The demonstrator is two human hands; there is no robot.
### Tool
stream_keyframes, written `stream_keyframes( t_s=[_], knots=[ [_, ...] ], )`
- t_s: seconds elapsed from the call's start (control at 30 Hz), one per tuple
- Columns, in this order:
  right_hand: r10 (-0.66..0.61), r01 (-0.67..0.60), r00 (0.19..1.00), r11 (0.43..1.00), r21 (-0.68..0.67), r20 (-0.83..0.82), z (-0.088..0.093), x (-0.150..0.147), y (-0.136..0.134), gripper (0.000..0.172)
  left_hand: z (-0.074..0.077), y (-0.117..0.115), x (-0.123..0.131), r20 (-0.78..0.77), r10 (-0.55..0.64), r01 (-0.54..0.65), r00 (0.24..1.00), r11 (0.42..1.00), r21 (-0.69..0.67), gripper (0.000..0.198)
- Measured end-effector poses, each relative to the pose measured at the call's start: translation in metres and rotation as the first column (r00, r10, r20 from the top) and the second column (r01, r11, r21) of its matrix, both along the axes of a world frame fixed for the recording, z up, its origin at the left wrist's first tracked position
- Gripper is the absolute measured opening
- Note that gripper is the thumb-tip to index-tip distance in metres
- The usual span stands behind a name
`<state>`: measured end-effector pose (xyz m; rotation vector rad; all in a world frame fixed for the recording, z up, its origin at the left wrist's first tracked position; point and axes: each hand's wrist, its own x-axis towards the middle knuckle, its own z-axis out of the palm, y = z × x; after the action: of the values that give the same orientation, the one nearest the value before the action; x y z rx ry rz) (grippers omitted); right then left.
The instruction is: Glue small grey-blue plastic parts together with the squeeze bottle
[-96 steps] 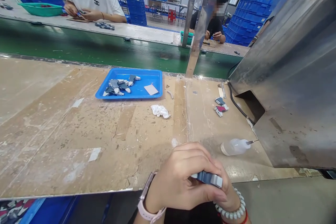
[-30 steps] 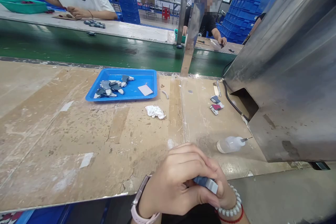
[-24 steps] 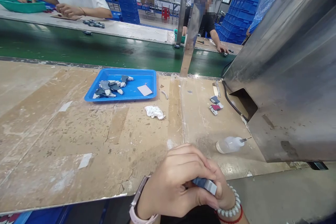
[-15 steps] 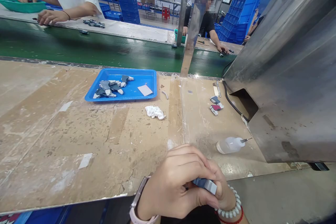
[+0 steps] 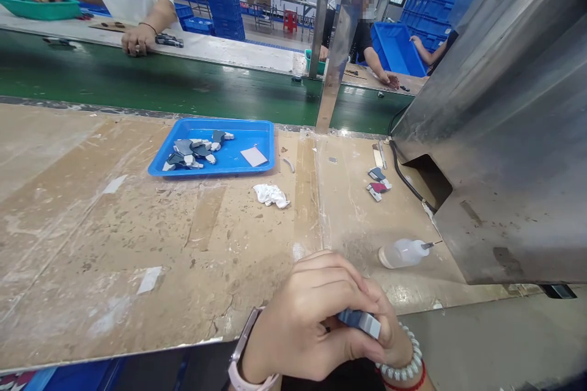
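Note:
At the table's front edge my left hand [image 5: 312, 317] is closed around a small dark blue and light grey plastic part [image 5: 360, 321]. My right hand [image 5: 389, 311] presses against the same part from the right, its fingers mostly hidden behind the left hand. Only one end of the part shows between thumb and fingers. To the right lies a clear squeeze bottle [image 5: 403, 253] with a needle tip, on its side. Beyond it sit similar small parts, one dark blue [image 5: 376, 174] and one red and grey [image 5: 378, 188].
A blue tray [image 5: 270, 162] holds several grey parts [image 5: 183, 148] and a pale square. Crumpled white tissue [image 5: 271, 195] lies before it. A metal housing [image 5: 513, 195] stands at right, a metal post [image 5: 331, 91] behind. Across the green conveyor [image 5: 206, 88] co-workers handle parts.
My hands and the part stay almost still. Across the conveyor, a co-worker's hand has moved right along the belt edge, and a blue crate at the back right has been tilted down.

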<state>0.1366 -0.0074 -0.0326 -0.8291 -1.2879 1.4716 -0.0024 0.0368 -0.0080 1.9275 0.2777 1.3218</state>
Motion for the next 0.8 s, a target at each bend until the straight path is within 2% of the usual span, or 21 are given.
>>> stream_keyframes(
  t_s=[0.13, 0.33, 0.5, 0.6, 0.7, 0.8],
  knots=[
    [-0.027, 0.026, 0.999, 0.999, 0.019, 0.039, -0.001, 0.0, 0.0, 0.056, -0.001, -0.001, -0.001, 0.002, 0.004, -0.004, 1.0, 1.0, -0.002, 0.032],
    [-0.017, 0.017, 1.0, 1.0, 0.014, -0.017, -0.001, 0.0, 0.001, 0.052, -0.001, 0.0, 0.001, 0.017, 0.011, -0.011, 1.0, 1.0, -0.008, 0.031],
    [-0.025, 0.024, 0.999, 0.999, -0.031, -0.02, 0.002, -0.001, 0.001, 0.061, -0.006, 0.001, 0.01, 0.088, 0.052, -0.053, 0.995, 0.999, 0.011, 0.029],
    [-0.089, 0.085, 0.995, 0.992, -0.088, -0.043, -0.008, -0.005, -0.001, 0.061, -0.007, 0.002, 0.014, 0.098, 0.066, -0.067, 0.993, 0.998, 0.013, 0.031],
    [-0.18, 0.173, 0.98, 0.981, -0.091, -0.085, -0.017, -0.009, -0.001, 0.069, -0.006, 0.002, 0.014, 0.083, 0.052, -0.053, 0.995, 0.999, 0.003, 0.03],
    [-0.246, 0.238, 0.965, 0.967, -0.09, -0.092, -0.015, -0.01, 0.001, 0.074, -0.005, 0.002, 0.013, 0.089, 0.042, -0.042, 0.995, 0.999, 0.003, 0.029]
  ],
)
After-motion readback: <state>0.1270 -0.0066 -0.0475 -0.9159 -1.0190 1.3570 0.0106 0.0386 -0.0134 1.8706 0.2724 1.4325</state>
